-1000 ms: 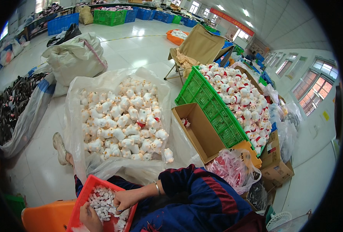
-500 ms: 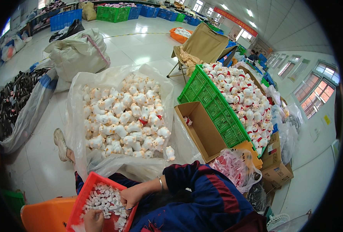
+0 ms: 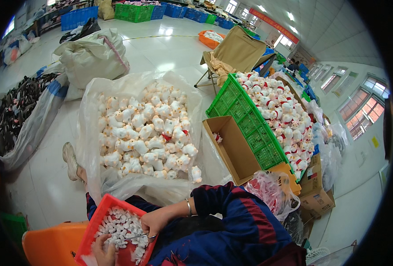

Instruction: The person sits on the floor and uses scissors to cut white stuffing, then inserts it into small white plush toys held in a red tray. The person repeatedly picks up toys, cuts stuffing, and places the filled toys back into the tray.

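A red tray (image 3: 93,220) by my lap holds a heap of small white plush pieces (image 3: 122,221). My right hand (image 3: 155,220) reaches in over the tray's right side, closed round the handles of a slim metal scissors-like tool (image 3: 136,237). Its shaft points left across the pieces; I cannot tell whether it is scissors or forceps. At the tray's lower left is my left hand (image 3: 102,252), thumb and fingers bent together beside the tool's tip. What they pinch, if anything, is too small to make out.
Ahead lies a clear plastic bag (image 3: 89,111) full of white plush toys (image 3: 139,133). To its right stand an open cardboard box (image 3: 229,148) and a green crate (image 3: 245,122) heaped with red-trimmed toys. An orange chair (image 3: 50,244) is left of the tray.
My left hand has shifted slightly, its fingers reaching a little further up into the white pieces. The right hand keeps the tool in nearly the same place. The view has moved slightly.
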The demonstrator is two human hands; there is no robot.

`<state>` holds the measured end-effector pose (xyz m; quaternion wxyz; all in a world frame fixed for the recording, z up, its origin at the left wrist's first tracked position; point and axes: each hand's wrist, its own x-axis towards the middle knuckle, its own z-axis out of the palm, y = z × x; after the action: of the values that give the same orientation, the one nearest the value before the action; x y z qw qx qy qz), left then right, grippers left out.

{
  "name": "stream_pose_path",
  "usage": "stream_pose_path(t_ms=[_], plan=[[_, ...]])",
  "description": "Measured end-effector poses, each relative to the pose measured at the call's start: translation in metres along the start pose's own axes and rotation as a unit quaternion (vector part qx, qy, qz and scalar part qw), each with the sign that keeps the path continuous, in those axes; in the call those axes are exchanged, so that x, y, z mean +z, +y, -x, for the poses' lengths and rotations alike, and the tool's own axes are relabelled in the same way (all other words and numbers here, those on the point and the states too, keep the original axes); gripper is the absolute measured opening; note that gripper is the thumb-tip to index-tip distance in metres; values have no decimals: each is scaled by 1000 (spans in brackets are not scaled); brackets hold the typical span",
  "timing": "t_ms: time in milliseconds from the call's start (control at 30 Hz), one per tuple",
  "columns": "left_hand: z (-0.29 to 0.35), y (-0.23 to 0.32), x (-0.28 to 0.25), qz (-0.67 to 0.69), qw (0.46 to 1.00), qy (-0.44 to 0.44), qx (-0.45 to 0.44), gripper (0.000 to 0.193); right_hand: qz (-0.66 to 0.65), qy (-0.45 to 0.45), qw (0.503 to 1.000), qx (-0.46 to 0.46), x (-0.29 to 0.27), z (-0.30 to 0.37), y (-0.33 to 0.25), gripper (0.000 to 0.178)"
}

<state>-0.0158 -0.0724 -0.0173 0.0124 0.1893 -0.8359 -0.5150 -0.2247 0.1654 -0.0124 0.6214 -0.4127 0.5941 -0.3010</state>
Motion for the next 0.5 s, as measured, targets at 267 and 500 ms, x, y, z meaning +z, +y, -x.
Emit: stream_pose_path(t_ms=[267, 500], plan=[[4, 36, -2, 135, 965, -125, -187, 11, 32, -34, 996, -70, 4, -10, 1, 39], [13, 5, -6, 54, 987, -117, -97, 11, 48, -21, 996, -76, 6, 0, -2, 35]])
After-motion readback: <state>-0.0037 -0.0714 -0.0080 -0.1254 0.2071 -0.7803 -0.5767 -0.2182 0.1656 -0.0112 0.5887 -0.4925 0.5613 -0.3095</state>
